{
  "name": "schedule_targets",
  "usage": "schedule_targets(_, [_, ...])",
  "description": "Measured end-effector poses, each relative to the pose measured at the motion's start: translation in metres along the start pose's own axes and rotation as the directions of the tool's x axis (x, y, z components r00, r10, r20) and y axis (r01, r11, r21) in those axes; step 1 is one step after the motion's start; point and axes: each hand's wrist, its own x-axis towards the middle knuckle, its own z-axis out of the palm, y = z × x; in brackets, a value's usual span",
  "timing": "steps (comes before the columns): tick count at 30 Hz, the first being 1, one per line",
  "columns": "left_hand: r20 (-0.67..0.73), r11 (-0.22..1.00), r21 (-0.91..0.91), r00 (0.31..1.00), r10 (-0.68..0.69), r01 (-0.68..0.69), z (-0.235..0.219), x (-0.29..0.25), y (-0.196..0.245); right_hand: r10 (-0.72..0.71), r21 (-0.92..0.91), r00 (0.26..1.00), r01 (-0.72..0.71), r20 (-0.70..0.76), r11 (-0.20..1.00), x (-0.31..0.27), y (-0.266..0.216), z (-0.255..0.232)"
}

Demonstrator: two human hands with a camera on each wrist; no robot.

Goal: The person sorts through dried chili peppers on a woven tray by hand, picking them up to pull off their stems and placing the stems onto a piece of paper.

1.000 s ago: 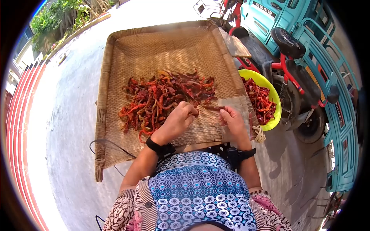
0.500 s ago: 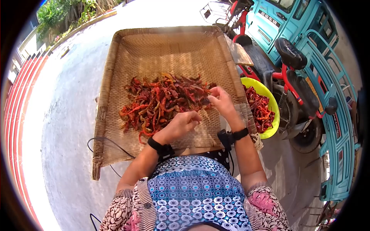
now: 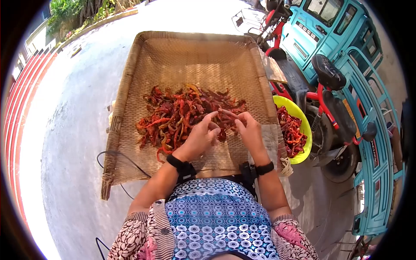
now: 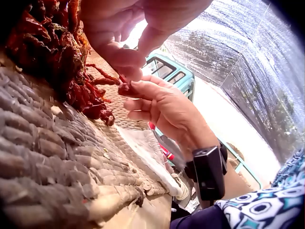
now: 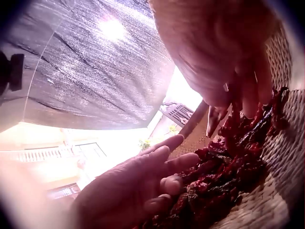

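Between thumb and fingers, my right hand [image 3: 252,133] pinches a dried red chili [image 3: 228,114], which points left toward the other hand. My left hand [image 3: 199,138] is held close to the chili's free end, its fingers loosely bent. The right wrist view shows that left hand [image 5: 136,188] with thumb and fingers apart and nothing between them. Beneath and beyond both hands, a heap of dried chilies [image 3: 173,110] lies on a woven tray [image 3: 195,56]. From the left wrist view, the pinched chili [image 4: 125,90] appears above the weave at the right hand's fingertips.
A yellow bowl [image 3: 307,141] of red chilies [image 3: 291,132] stands against the tray's right side. Farther right are a red bicycle-like vehicle [image 3: 325,95] and a turquoise three-wheeled truck [image 3: 377,143]. A black cable [image 3: 123,158] loops by the tray's left front corner.
Half a second ago my right hand reached to the heap's right edge; it has come back toward me with a chili. My left hand has lifted slightly toward it. An earlier chili is gone from the right hand.
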Motion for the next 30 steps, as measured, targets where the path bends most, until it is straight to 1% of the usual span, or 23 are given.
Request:
schedule_targets(2, [-0.062, 0.999, -0.049, 0.998, -0.021, 0.018, 0.005, -0.002, 0.004, 0.002, 0.220, 1.000, -0.006, 0.016, 0.976, -0.018, -0.002, 0.001])
schedule_targets(3, [-0.095, 0.997, -0.071, 0.995, -0.032, 0.026, 0.007, -0.003, 0.006, -0.003, 0.308, 0.998, -0.017, 0.064, 0.951, -0.026, -0.005, 0.001])
schedule_targets(6, [0.017, 0.997, -0.059, 0.999, -0.051, 0.052, 0.000, 0.004, -0.006, -0.004, 0.376, 0.987, -0.057, 0.160, 0.925, -0.042, -0.018, -0.003])
schedule_targets(7, [0.000, 0.995, -0.086, 0.999, -0.045, 0.044, -0.001, 0.004, -0.007, 0.008, 0.451, 0.986, -0.085, 0.169, 0.889, -0.043, -0.012, 0.000])
schedule_targets(9, [-0.032, 0.990, -0.141, 0.999, -0.035, 0.030, -0.001, 0.003, -0.007, 0.013, 0.543, 0.977, -0.130, 0.215, 0.830, -0.042, -0.013, -0.002])
schedule_targets(10, [-0.016, 0.992, -0.119, 0.999, -0.031, 0.028, -0.002, 0.003, -0.008, 0.014, 0.585, 0.971, -0.155, 0.238, 0.796, -0.042, -0.014, -0.002])
schedule_targets(12, [0.013, 0.997, -0.079, 1.000, -0.025, 0.026, -0.004, 0.005, -0.011, -0.074, 0.666, 0.940, -0.178, 0.332, 0.724, -0.042, -0.013, -0.001])
schedule_targets(13, [0.062, 0.997, -0.081, 0.998, -0.009, 0.014, -0.005, 0.006, -0.011, -0.121, 0.701, 0.919, -0.196, 0.376, 0.686, -0.042, -0.012, 0.000])
schedule_targets(15, [0.158, 0.996, -0.091, 0.987, 0.021, -0.007, -0.007, 0.007, -0.013, -0.133, 0.639, 0.892, -0.199, 0.432, 0.743, -0.044, -0.007, 0.004])
schedule_targets(16, [0.135, 0.994, -0.093, 0.989, 0.064, -0.052, -0.004, 0.006, -0.016, -0.137, 0.608, 0.877, -0.199, 0.461, 0.769, -0.044, -0.004, 0.005])
schedule_targets(17, [0.112, 0.991, -0.093, 0.988, 0.107, -0.097, -0.001, 0.007, -0.020, -0.159, 0.563, 0.906, -0.100, 0.392, 0.820, -0.045, -0.002, 0.006])
schedule_targets(18, [0.089, 0.986, -0.092, 0.985, 0.150, -0.142, 0.001, 0.007, -0.023, -0.108, 0.535, 0.930, -0.105, 0.351, 0.838, -0.045, 0.002, 0.007])
schedule_targets(19, [0.103, 0.993, -0.070, 0.989, 0.102, -0.095, 0.000, 0.006, -0.024, -0.059, 0.507, 0.950, -0.110, 0.307, 0.855, -0.045, 0.006, 0.006])
schedule_targets(20, [0.092, 0.992, -0.075, 0.990, 0.107, -0.100, 0.001, 0.005, -0.025, -0.012, 0.478, 0.966, -0.117, 0.258, 0.870, -0.045, 0.010, 0.003])
schedule_targets(21, [0.082, 0.991, -0.080, 0.990, 0.112, -0.105, 0.002, 0.005, -0.026, 0.054, 0.521, 0.971, -0.172, 0.234, 0.836, -0.045, 0.014, -0.003])
schedule_targets(22, [0.071, 0.990, -0.086, 0.991, 0.118, -0.111, 0.002, 0.005, -0.027, 0.127, 0.590, 0.972, -0.221, 0.197, 0.777, -0.044, 0.018, -0.011])
schedule_targets(23, [0.041, 0.975, 0.131, 0.983, 0.177, -0.181, -0.001, 0.003, -0.027, 0.203, 0.656, 0.965, -0.261, 0.165, 0.708, -0.043, 0.021, -0.019])
schedule_targets(24, [0.036, 0.932, 0.284, 0.974, 0.223, -0.223, -0.003, 0.001, -0.026, 0.280, 0.717, 0.950, -0.293, 0.141, 0.632, -0.041, 0.025, -0.028])
schedule_targets(26, [0.047, 0.776, 0.564, 0.950, 0.309, -0.281, -0.005, -0.004, -0.022, 0.385, 0.864, 0.923, -0.179, -0.018, 0.471, -0.040, 0.034, -0.046])
schedule_targets(27, [0.080, 0.759, 0.583, 0.950, 0.303, -0.291, -0.007, -0.004, -0.024, 0.447, 0.916, 0.890, -0.103, -0.089, 0.387, -0.040, 0.041, -0.057])
schedule_targets(28, [0.142, 0.729, 0.617, 0.953, 0.268, -0.297, -0.009, -0.006, -0.027, 0.507, 0.984, 0.860, -0.028, -0.068, 0.179, -0.036, 0.056, -0.067])
schedule_targets(29, [0.201, 0.697, 0.649, 0.952, 0.229, -0.305, -0.012, -0.009, -0.029, 0.501, 0.994, 0.865, -0.025, -0.030, 0.103, -0.037, 0.069, -0.075])
schedule_targets(30, [0.258, 0.665, 0.677, 0.948, 0.186, -0.315, -0.012, -0.011, -0.026, 0.494, 0.999, 0.870, -0.024, 0.007, 0.028, -0.038, 0.071, -0.080])
